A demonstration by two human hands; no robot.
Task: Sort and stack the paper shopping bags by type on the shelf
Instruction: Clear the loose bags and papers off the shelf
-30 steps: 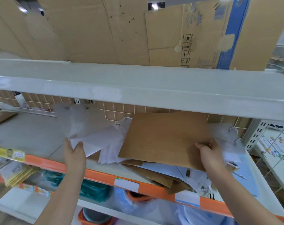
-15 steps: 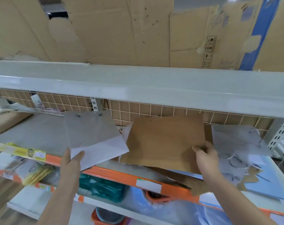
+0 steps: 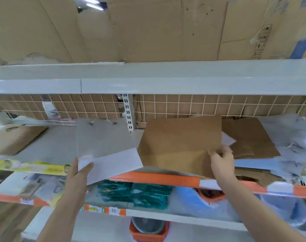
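L. hand [image 3: 79, 173] pinches white paper bag [image 3: 106, 147]; R. hand [image 3: 222, 162] grips brown paper bag [image 3: 180, 142] over shelf [image 3: 57, 145].

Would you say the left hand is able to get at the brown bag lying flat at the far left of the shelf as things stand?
Probably not yet: the left hand grips a white bag, so it is occupied, though bare shelf lies between it and the flat brown bag.

Shop: price-tagged shelf [image 3: 159, 179], stocked goods [image 3: 134, 193].
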